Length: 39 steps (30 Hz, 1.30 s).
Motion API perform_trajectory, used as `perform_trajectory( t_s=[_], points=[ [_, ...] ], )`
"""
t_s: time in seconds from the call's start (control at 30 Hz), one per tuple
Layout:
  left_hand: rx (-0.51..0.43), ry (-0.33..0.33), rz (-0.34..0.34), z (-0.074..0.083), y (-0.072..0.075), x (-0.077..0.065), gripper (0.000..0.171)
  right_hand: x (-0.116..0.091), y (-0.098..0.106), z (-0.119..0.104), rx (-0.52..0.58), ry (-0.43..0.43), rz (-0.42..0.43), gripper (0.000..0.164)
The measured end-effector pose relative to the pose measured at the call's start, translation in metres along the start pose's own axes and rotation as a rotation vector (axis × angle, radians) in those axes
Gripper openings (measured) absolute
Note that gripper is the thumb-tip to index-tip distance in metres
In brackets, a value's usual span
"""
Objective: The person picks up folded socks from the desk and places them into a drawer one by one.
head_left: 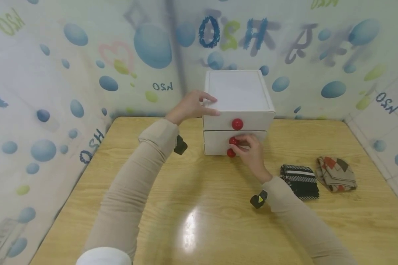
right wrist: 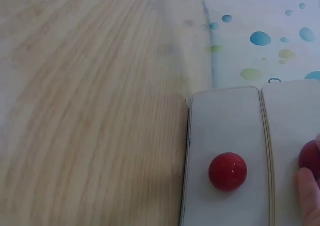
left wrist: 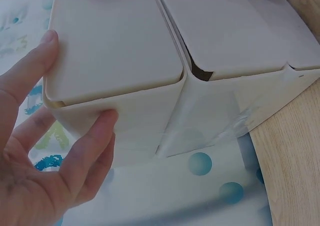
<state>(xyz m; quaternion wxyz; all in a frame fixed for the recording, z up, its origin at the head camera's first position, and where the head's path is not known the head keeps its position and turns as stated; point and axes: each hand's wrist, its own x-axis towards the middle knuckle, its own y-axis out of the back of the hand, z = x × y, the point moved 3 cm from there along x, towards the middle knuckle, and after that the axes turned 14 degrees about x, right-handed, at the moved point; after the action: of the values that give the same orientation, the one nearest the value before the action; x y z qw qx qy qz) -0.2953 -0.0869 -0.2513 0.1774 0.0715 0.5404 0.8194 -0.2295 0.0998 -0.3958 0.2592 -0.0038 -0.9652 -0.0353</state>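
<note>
A white chest of drawers stands against the wall, with red ball knobs on its front. My left hand rests at its upper left edge. In the left wrist view, the left hand's fingers spread over the top corner and touch the side, beside the top drawer front. My right hand pinches the middle red knob between thumb and fingers. Above it is the top knob; just below is the lowest knob. Only the right hand's fingertips show in the right wrist view.
Right of the chest on the wooden table lie a folded black-and-white striped cloth and a folded beige cloth with red and dark diamonds. A patterned wall covering rises behind the table and along its sides.
</note>
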Motion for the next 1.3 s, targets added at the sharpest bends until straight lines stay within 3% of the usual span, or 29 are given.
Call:
perform_trajectory(
  t_s=[0.47,0.7,0.77,1.3],
  points=[
    [-0.013,-0.004,0.008,-0.002,-0.002,0.001,0.053,-0.032,0.007,-0.007,0.113,-0.010,0.004,0.023],
    [-0.030,-0.004,0.012,-0.001,-0.002,0.001,0.053,-0.054,0.012,-0.029,0.174,-0.061,-0.006,0.025],
    [-0.029,-0.003,0.016,-0.002,-0.002,0.001,0.053,-0.062,0.014,-0.020,0.232,-0.029,-0.019,0.025],
    [-0.057,0.001,0.015,-0.003,-0.002,0.001,0.054,-0.109,0.020,-0.052,0.322,-0.038,-0.032,0.027]
  ],
)
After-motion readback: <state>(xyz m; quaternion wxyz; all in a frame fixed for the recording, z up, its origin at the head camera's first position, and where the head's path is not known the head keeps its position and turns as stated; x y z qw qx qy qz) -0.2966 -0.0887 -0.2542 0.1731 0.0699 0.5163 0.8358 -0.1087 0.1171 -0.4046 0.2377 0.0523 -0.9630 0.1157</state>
